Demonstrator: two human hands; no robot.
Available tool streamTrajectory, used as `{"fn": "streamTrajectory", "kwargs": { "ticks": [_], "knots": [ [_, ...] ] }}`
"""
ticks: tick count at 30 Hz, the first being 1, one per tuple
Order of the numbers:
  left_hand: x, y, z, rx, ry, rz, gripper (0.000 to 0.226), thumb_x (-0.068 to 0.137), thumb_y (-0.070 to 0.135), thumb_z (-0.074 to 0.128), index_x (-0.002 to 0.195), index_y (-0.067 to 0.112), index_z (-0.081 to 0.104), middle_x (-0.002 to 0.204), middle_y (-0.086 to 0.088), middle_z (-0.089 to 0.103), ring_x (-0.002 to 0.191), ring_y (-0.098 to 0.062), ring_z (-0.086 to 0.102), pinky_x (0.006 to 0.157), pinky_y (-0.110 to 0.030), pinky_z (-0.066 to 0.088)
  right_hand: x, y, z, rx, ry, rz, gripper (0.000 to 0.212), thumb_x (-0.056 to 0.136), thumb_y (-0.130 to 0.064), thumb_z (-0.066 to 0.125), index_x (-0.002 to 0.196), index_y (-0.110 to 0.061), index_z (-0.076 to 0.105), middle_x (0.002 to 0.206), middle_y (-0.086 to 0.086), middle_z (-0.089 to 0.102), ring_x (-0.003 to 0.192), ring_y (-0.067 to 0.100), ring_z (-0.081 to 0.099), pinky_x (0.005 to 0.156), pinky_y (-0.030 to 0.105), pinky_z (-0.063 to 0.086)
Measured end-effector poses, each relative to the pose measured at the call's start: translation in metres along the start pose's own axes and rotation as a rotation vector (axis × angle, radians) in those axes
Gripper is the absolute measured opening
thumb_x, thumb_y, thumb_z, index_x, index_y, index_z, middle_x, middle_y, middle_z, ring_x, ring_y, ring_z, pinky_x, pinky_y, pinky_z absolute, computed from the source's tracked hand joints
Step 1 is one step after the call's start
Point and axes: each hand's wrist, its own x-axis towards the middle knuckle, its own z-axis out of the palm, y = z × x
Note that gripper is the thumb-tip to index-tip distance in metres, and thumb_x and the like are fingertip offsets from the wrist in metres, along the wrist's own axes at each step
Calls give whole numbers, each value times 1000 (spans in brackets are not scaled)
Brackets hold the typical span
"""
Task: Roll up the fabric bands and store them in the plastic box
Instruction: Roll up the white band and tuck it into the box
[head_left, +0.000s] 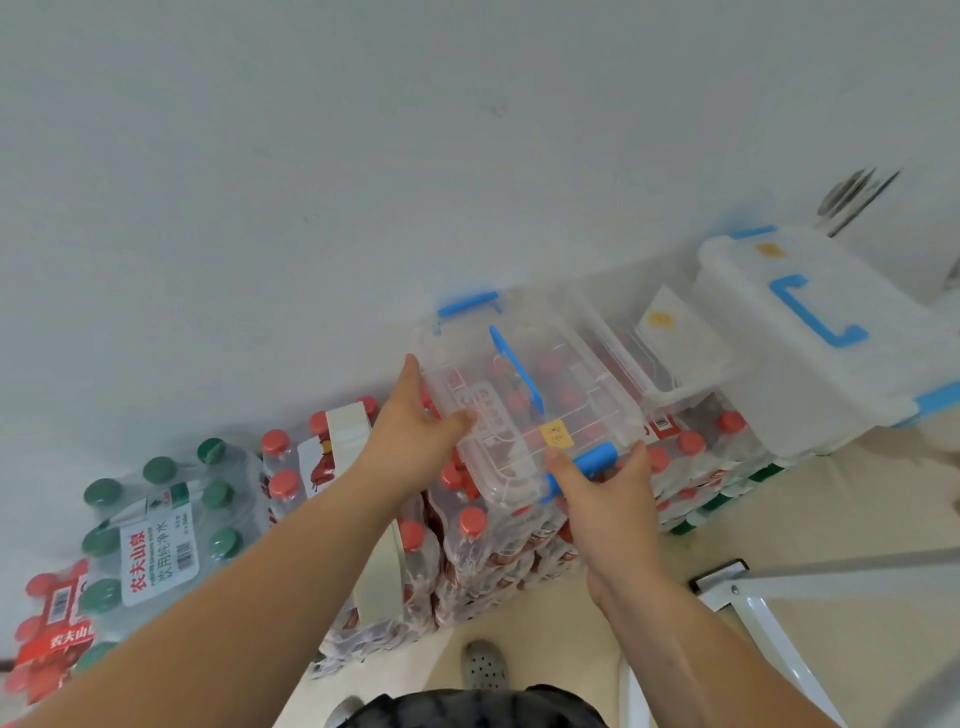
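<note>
Red-capped bottle packs (470, 525) under plastic box (501, 457)

Shrink-wrapped bottle packs (467, 545) stand on the beige floor (831, 509), with the plastic box (571, 395) and other boxes (753, 332) atop.

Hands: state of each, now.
Left hand: holds the clear lidded plastic box by its left side.
Right hand: holds that box at its near blue latch.

Both arms bare, stretched fwd and slightly down. L hand (415, 421) grips the box (571, 395) at its left edge, thumb on top, index finger straight along the side. R hand (608, 499) holds the near end, thumb on top, fingers curled round the edge.
</note>
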Motion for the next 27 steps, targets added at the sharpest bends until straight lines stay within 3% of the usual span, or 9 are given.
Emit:
{"fn": "streamTrajectory", "kwargs": {
  "ticks": [4,7,8,10,13,17,19,22,27],
  "knots": [
    [4,-2,-1,14,9,17,67,87,26,71,145,33,38,121,16,70,98,-10,73,88,-43,61,-12,-10,4,-59,30,0,105,82,-50,81,159,-35,12,162,1,31,137,18,51,109,48,49],
    [-2,-7,-5,31,28,-4,77,91,43,68,154,39,24,127,33,57,87,16,66,75,-16,55,-28,-24,7,-239,88,-162,103,84,-57,75,157,-44,4,169,-11,8,156,19,16,121,54,32],
    [-4,-10,-9,41,48,-22,83,91,47,66,158,38,16,137,29,50,100,17,62,82,-16,52,-33,-30,9,-325,92,-245,98,86,-57,73,156,-45,7,169,-13,6,158,17,8,122,53,27],
    [-8,-18,-22,63,103,-51,85,92,51,64,160,35,14,160,12,35,135,-8,50,102,-31,45,-41,-43,16,-467,61,-417,85,88,-55,69,154,-44,17,168,-15,5,157,15,3,123,54,24],
    [-14,-32,-50,137,196,-74,71,92,50,62,154,37,29,157,6,41,132,-25,54,105,-41,45,-47,-59,40,-565,-17,-628,63,89,-51,64,145,-33,41,163,-7,19,154,22,12,121,52,29],
    [-23,-52,-90,218,264,-103,51,93,43,63,140,31,51,140,4,56,108,-20,65,82,-32,50,-52,-62,92,-560,-186,-822,43,90,-39,66,127,-18,62,141,2,47,136,21,40,114,25,32],
    [-27,-61,-104,254,267,-116,41,92,42,64,131,31,57,134,2,60,104,-17,66,80,-31,50,-49,-55,120,-588,-334,-773,41,89,-35,69,126,-17,64,136,2,51,130,19,44,111,33,41],
    [-29,-73,-117,352,235,-98,44,93,37,62,135,27,57,136,-2,59,113,-18,62,92,-35,48,-37,-38,160,-726,-512,-638,46,90,-38,69,132,-21,61,137,-2,50,129,16,43,111,38,41],
    [-9,-82,-130,478,149,-102,45,93,34,62,137,24,57,138,-3,59,116,-22,62,86,-28,44,-4,-13,205,-930,-598,-436,46,96,-36,63,138,-18,59,147,5,50,138,28,43,113,39,39]
  ]
}}
